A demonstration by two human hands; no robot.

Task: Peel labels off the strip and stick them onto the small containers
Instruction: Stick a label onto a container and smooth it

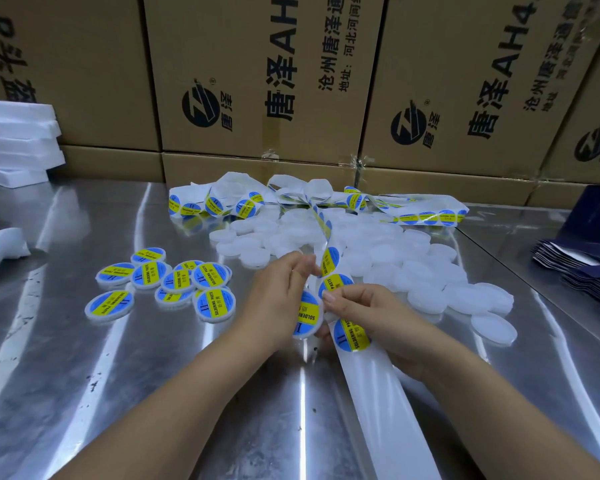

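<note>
Peeling step: left grip (278,296) held a labelled container (307,317) just above the table (84,375), right grip (371,313) pinched the next label (335,284) on the strip (364,386); the next move likely needed a blank container (426,292).

Bright, glare streaks on table (84,341), edges warped

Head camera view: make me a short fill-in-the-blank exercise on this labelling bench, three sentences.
The labelled containers lie on the ____ side of the left hand.
The pile of unlabelled containers is ____ in colour.
Each label on the label strip reads SOLDERING ____.
Missing words: left; white; PASTE.
</note>
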